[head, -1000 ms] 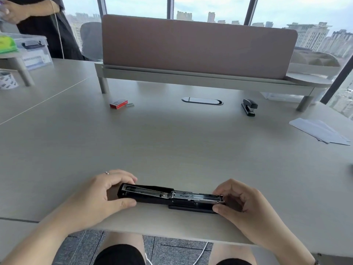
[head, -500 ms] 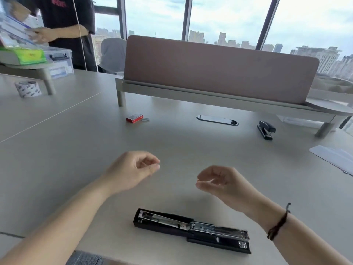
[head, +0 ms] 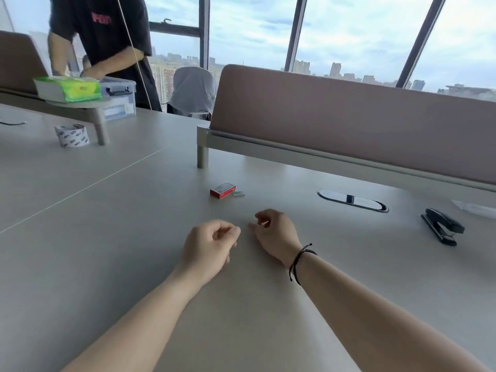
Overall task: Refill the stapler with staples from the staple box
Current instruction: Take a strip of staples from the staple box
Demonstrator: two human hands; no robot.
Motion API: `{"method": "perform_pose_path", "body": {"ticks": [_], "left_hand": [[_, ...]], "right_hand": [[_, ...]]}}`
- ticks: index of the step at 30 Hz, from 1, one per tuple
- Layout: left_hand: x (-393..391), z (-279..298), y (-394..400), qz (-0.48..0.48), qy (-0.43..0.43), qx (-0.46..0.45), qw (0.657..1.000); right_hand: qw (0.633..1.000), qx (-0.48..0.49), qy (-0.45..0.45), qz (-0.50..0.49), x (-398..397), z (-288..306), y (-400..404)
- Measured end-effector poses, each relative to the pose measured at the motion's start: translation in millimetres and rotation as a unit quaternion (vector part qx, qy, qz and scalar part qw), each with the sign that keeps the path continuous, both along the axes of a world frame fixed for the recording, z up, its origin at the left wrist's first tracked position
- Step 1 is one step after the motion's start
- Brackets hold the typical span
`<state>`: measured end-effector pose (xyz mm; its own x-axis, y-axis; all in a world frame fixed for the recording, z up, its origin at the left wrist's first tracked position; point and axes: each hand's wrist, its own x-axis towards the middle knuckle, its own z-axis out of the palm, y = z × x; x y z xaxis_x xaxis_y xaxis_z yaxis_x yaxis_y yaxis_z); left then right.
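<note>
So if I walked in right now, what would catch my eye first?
Two bare forearms stretch across the grey desk, the left hand and right hand loosely curled and empty. Just beyond them lies a small red staple box. A black stapler sits far right, and someone in a dark T-shirt stands behind.

Hands point(head: 241, 237) now nearer staple box point(head: 222, 190)

pink print on black T-shirt point(head: 101, 18), tape roll point(head: 72, 134) lettering, both unreadable

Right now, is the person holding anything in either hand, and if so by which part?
Nothing. The left hand and right hand are loosely curled and empty above the table, short of the red staple box.
</note>
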<state>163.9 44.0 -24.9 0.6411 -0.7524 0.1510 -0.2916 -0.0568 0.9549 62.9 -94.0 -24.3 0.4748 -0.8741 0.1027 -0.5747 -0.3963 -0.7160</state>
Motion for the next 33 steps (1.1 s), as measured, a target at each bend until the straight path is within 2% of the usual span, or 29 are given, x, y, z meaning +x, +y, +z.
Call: {"method": "perform_pose_path", "body": {"ticks": [3, 9, 18, 25, 33], "left_hand": [[6.5, -1.5, -6.4, 0.038, 0.059, -0.045, 0.997], [6.9, -11.3, -12.0, 0.044, 0.020, -0.058, 0.997], [13.1, -10.9, -15.5, 0.071, 0.080, -0.074, 0.992], [14.7, -11.4, -15.0, 0.071, 0.089, -0.078, 0.990], [13.1, -10.7, -15.6, 0.060, 0.046, -0.052, 0.996]], "right_hand": [[0.999, -0.038, 0.027, -0.017, 33.9, -3.8, -23.8], [0.996, -0.065, 0.061, -0.025, 77.3, -5.7, -65.3], [0.987, -0.105, 0.118, 0.017, 93.5, -6.8, -84.6], [0.991, -0.099, 0.087, 0.033, 86.5, -6.7, -82.6], [0.996, -0.032, 0.038, 0.068, 38.4, 4.9, -54.0]]}}
